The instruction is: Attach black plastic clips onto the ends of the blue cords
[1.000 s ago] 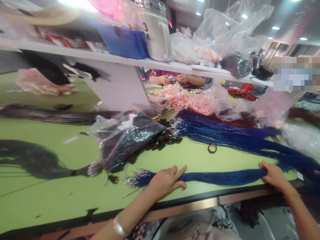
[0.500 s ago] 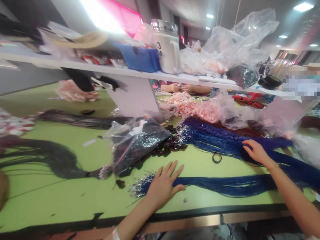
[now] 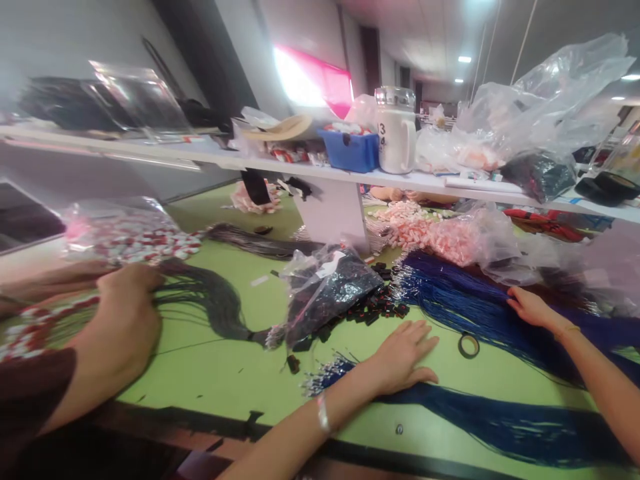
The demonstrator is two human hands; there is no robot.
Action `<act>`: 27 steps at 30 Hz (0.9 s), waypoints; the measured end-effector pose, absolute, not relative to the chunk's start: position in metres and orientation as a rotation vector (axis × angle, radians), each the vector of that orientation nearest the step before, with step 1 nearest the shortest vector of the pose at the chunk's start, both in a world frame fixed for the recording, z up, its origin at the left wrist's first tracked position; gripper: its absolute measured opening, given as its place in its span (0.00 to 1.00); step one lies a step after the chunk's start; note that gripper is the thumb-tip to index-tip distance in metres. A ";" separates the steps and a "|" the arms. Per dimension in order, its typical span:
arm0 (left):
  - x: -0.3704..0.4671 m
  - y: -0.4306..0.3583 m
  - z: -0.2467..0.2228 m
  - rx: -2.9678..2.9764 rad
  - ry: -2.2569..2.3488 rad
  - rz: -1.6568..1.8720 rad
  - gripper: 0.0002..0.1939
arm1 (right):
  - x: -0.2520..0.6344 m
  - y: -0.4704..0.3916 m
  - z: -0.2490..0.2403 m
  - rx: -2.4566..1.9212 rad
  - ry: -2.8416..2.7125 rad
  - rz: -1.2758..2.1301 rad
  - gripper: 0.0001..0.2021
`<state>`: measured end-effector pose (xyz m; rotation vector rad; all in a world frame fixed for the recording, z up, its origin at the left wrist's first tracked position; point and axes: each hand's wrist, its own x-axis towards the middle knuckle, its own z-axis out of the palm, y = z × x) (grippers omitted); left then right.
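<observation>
Green worktop [image 3: 200, 373] under crowded shelf [image 3: 290, 168]. Since a second ago, our right hand [image 3: 533, 307] has left lower blue wire bundle [image 3: 480, 417] for upper blue wire pile [image 3: 450, 287]; fingers narrowed, cannot tell if strands are gripped. Our left hand [image 3: 400, 360] lies flat, fingers extended, on lower bundle near silvery ends [image 3: 325, 375]. Lower strands now fanned rightward, steadied by left hand alone, we judge. Co-worker's hand [image 3: 127, 313] has entered view beside dark wire bundle [image 3: 215, 297].
</observation>
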<state>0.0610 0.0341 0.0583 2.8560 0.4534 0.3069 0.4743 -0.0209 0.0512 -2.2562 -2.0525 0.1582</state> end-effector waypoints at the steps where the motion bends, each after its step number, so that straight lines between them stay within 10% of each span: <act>1: 0.076 0.039 0.059 2.864 0.380 0.330 0.32 | 0.478 -0.019 0.058 -2.233 -2.016 0.211 0.13; 27: 0.218 0.146 -0.003 2.998 0.588 0.633 0.39 | 0.361 0.131 0.088 -2.058 -1.822 0.638 0.06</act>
